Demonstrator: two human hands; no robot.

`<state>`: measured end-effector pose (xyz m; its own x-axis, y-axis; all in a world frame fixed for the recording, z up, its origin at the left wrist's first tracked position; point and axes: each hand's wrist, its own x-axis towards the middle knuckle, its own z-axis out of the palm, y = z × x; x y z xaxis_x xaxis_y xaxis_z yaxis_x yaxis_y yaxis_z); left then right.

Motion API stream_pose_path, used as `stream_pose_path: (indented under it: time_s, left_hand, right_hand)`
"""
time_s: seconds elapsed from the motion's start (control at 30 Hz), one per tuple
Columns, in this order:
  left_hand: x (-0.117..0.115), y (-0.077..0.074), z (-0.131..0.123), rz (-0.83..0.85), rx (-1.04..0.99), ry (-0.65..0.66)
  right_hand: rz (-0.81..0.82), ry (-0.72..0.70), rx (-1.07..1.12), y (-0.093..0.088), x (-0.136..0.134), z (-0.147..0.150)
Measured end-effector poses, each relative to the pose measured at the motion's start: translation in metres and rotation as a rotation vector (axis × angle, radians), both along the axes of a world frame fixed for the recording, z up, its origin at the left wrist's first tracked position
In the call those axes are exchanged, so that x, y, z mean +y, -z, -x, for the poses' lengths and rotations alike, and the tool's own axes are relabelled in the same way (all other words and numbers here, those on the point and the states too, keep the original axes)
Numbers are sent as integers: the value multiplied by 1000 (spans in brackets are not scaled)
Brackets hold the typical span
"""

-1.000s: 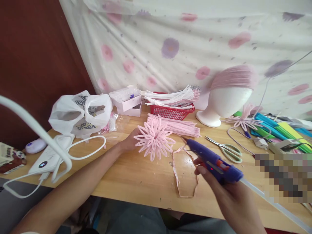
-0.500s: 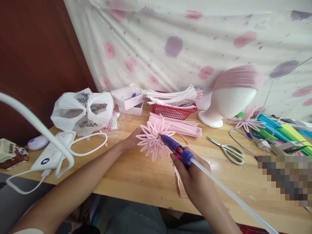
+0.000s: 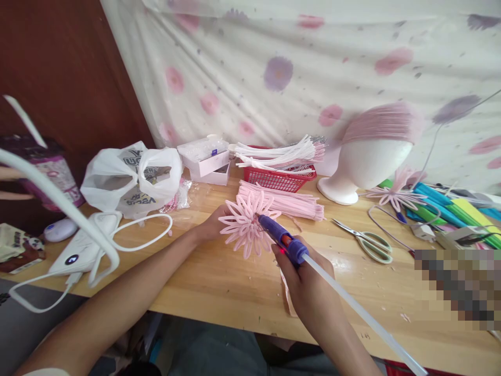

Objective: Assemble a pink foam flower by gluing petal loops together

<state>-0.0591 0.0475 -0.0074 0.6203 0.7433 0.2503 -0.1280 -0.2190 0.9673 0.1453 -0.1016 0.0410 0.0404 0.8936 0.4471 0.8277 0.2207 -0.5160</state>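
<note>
A pink flower of looped pipe-cleaner petals (image 3: 247,224) is held up over the wooden table by my left hand (image 3: 214,223), whose fingers are partly hidden behind the petals. My right hand (image 3: 313,279) is wrapped round a blue hot glue gun (image 3: 282,237) with a small red light lit. The gun's nozzle points into the middle of the flower; whether it touches cannot be seen. A long translucent glue stick (image 3: 360,308) sticks out of the gun's rear. Just behind the flower lies a bundle of pink pipe cleaners (image 3: 285,202).
Scissors (image 3: 366,240) lie to the right. Farther back stand a red basket (image 3: 274,179), a white foam head (image 3: 371,162), white boxes (image 3: 207,162) and a plastic bag (image 3: 131,180). On the left are a power bank (image 3: 88,243) and a white cable; another person's hand (image 3: 13,183) shows beside a purple container (image 3: 55,175).
At the far left, another person's hand and a purple container have come into view. My hands, the flower and the glue gun stay nearly where they were.
</note>
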Motion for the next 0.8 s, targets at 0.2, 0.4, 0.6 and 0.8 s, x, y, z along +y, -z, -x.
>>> stream_pose_path:
  time_s: [0.2,0.4,0.6,0.8]
  left_hand:
    - [-3,-4,-1,26,16,-6]
    - [-1,-1,-1,6,23,-7]
    - [-1,-1,-1,19,3,-22]
    - [0,-1,0,-27,-8,-18]
  right_hand:
    - [-6,-3,-15,0,0,0]
    - [13,-20,-39,0,-3,-1]
    - [-21,19,-41,3,-3,0]
    - [11,-2,-16,-3,-7,5]
